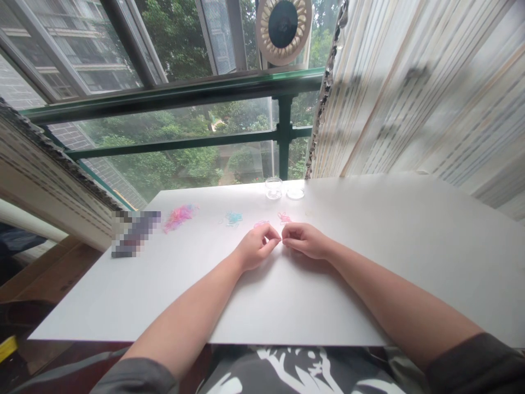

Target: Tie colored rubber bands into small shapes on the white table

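l hand (256, 249) & r hand (307, 241) are tip to tip low over the white table (311, 306), thumb & index of each in a tight pinch, practically no gap; can't tell if a strand or loop is caught btwn them, too small. the little stuff lies just past the hands: pink cluster (284, 218) beyond the r hand's fingers, purple-pink cluster (261, 224) right by the l hand & partly hidden, teal cluster (234, 217) further l, mixed heap (180, 217) well apart at far l. clear container (273, 189) & clear round lid or dish (295, 193) stand behind, nr the far edge. pcs look like thin loops, prob soft elastic: next to no weight, floppy, stretchy, likely to cling or tangle w/ neighbours & ping off if stretched & let go. might snap if overpulled, tho not brittle. best grip imo: fingertip pads on one side of a single loop, lifted from a cluster's loose edge, light squeeze only.
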`<state>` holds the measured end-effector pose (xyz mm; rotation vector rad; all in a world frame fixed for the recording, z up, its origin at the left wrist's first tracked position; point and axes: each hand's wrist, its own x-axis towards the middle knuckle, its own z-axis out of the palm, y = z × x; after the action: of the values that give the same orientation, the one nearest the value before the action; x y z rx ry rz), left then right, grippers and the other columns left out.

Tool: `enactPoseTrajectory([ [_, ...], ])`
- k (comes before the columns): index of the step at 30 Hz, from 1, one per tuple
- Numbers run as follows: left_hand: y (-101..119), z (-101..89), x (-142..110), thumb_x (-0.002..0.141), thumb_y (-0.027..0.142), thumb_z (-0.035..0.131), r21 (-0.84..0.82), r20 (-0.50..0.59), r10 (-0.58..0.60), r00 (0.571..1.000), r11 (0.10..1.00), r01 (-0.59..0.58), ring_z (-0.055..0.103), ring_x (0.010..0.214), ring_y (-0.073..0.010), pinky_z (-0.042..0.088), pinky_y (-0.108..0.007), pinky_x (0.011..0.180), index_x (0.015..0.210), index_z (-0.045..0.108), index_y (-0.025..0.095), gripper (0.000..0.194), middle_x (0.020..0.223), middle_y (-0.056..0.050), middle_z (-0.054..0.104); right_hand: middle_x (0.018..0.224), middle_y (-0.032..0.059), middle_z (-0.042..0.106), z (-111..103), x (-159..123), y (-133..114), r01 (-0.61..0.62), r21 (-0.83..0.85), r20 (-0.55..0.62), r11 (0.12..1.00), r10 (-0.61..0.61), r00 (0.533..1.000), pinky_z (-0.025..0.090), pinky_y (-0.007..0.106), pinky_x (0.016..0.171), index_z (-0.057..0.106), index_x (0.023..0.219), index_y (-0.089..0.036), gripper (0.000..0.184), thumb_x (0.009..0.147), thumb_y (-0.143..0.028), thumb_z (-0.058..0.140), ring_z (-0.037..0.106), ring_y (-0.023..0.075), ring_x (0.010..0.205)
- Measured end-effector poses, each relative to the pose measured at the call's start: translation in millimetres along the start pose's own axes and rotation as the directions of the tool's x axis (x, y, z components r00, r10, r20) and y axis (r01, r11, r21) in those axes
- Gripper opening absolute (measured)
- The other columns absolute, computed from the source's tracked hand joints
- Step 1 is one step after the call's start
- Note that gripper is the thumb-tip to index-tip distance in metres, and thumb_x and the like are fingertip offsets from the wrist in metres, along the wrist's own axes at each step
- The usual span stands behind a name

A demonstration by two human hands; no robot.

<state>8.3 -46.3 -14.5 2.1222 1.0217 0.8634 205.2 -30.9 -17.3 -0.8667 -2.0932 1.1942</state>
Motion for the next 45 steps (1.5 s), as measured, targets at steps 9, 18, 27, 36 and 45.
enactPoseTrajectory([
  [9, -5, -10.5, 0, 0.082, 0.028, 0.052, 0.059, -0.108, -0.088, 0.990, 0.994, 0.094, 0.055, 0.067, -0.0111, 0.041, -0.021, 0.057, 0.082, 0.057, 0.016, 0.013, 0.076, -0.002, 0.062, 0.053, -0.0058, 0.043, 1, 0, 2, -0.037, 0.034, -0.014, 0.999, 0.037, 0.999, 0.032, 0.021, 0.047, 0.048, 0.072, -0.017, 0.009, 0.079, -0.022, 0.051, 0.040, 0.0074, 0.047],
  [18, 2, -1.2, -2, 0.078, 0.027, 0.057, 0.081, -0.036, -0.028, 0.999, 0.996, 0.031, 0.058, 0.068, -0.0117, 0.044, -0.023, 0.060, 0.083, 0.065, 0.018, 0.013, 0.080, -0.002, 0.066, 0.056, -0.0042, 0.047, 1, 0, -1, -0.035, 0.004, -0.027, 0.999, 0.036, 0.999, 0.033, 0.022, 0.050, 0.051, 0.072, -0.017, 0.009, 0.079, -0.022, 0.052, 0.042, 0.0084, 0.051],
  [27, 2, -7.7, -1, 0.079, 0.025, 0.056, 0.129, -0.054, -0.030, 0.998, 0.991, 0.037, 0.056, 0.065, -0.0113, 0.044, -0.023, 0.061, 0.080, 0.066, 0.018, 0.013, 0.076, -0.002, 0.067, 0.056, -0.0044, 0.047, 0, 0, -1, -0.043, 0.017, -0.027, 0.999, 0.043, 0.999, 0.034, 0.022, 0.051, 0.052, 0.072, -0.017, 0.010, 0.078, -0.025, 0.054, 0.043, 0.0086, 0.051],
  [36, 0, -8.9, 0, 0.080, 0.023, 0.054, 0.202, -0.067, 0.000, 0.998, 0.979, 0.014, 0.056, 0.068, -0.0124, 0.045, -0.025, 0.069, 0.081, 0.064, 0.018, 0.011, 0.077, -0.002, 0.065, 0.059, -0.0032, 0.050, 1, 1, 0, -0.049, 0.034, -0.022, 0.998, 0.049, 0.999, 0.037, 0.022, 0.052, 0.053, 0.076, -0.016, 0.010, 0.078, -0.026, 0.055, 0.046, 0.0091, 0.052],
  [45, -24, -32.7, 3, 0.078, 0.024, 0.056, 0.442, -0.203, -0.037, 0.978, 0.888, 0.125, 0.055, 0.086, -0.0203, 0.041, -0.036, 0.084, 0.077, 0.067, 0.020, 0.012, 0.089, -0.005, 0.064, 0.063, -0.0022, 0.052, 1, 1, 0, -0.082, 0.074, -0.005, 0.994, 0.083, 0.997, 0.040, 0.022, 0.052, 0.052, 0.076, -0.017, 0.009, 0.077, -0.025, 0.055, 0.051, 0.0093, 0.053],
])
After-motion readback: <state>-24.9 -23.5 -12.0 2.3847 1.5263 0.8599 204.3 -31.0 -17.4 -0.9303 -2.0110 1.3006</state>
